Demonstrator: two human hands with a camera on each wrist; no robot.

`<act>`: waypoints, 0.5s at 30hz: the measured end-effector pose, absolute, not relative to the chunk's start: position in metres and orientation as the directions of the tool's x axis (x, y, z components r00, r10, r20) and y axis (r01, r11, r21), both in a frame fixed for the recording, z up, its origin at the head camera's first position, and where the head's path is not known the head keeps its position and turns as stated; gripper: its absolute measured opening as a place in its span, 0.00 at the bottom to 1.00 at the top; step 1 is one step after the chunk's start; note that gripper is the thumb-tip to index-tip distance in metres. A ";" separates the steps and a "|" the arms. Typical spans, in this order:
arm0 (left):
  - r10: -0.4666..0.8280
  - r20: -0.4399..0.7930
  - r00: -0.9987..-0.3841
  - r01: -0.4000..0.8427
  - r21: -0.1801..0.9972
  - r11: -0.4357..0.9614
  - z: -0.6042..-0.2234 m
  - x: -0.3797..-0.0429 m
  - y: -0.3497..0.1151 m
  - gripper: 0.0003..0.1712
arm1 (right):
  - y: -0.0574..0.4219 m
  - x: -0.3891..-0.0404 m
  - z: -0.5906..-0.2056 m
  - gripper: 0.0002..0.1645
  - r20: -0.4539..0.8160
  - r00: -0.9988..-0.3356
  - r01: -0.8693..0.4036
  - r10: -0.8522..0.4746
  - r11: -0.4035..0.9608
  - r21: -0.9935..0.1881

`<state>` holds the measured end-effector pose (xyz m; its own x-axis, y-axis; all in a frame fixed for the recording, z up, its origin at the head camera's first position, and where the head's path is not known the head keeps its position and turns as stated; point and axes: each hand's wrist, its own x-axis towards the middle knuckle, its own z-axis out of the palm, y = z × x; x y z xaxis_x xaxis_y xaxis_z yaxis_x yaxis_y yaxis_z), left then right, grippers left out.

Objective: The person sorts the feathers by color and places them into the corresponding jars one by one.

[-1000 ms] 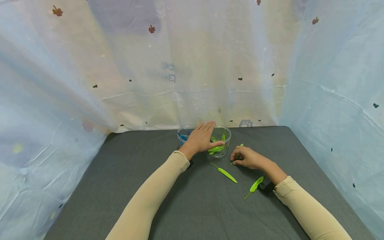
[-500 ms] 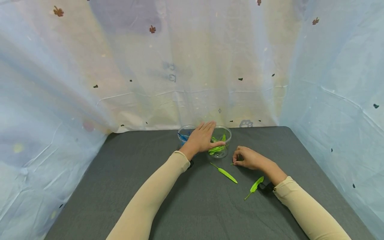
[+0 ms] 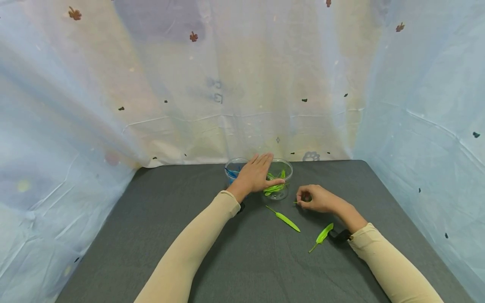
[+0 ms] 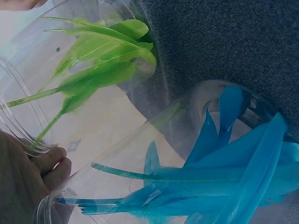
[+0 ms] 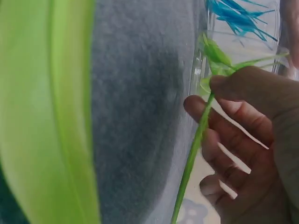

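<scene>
My left hand (image 3: 255, 174) lies over two clear plastic cups, fingers straight and thumb spread across the right one. Blue feathers (image 4: 224, 179) fill the left cup (image 3: 237, 159); several green feathers (image 4: 103, 74) lean in the right cup (image 3: 291, 170). Just right of the cups, my right hand (image 3: 320, 199) pinches a green feather (image 5: 190, 161) between thumb and forefinger, slightly off the table as far as I can tell. Its other fingers are loosely bent, and they hide part of that feather in the head view.
On the dark grey table cloth (image 3: 159, 235) lie two loose green feathers: one (image 3: 288, 221) in front of the cups, another (image 3: 323, 234) beside my right wrist. A patterned pale curtain (image 3: 242, 84) hangs behind the table's far edge and along both sides.
My right hand has shifted slightly to the right, and less of its pinched feather shows in the head view. My left hand and the cups have stayed in place.
</scene>
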<state>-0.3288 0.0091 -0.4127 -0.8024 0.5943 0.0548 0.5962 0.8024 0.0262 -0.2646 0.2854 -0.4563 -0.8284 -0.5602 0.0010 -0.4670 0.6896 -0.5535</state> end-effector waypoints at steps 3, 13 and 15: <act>0.593 0.051 -0.803 0.595 0.025 0.803 -0.414 -0.330 0.009 0.66 | 0.289 -0.266 -0.456 0.05 0.013 -0.842 -0.452 -0.540 0.691 -0.564; 0.592 0.047 -0.805 0.593 0.027 0.804 -0.412 -0.329 0.009 0.65 | 0.297 -0.264 -0.454 0.15 0.150 -0.867 -0.467 -0.475 0.672 -0.574; 0.591 0.047 -0.805 0.592 0.021 0.805 -0.412 -0.328 0.009 0.65 | 0.298 -0.264 -0.452 0.20 0.183 -0.868 -0.477 -0.462 0.670 -0.570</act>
<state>-0.3284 0.0095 -0.4117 -0.8052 0.5912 0.0466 0.5925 0.8053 0.0208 -0.2637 0.2976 -0.4525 -0.8677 -0.4622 0.1828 -0.4766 0.6696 -0.5697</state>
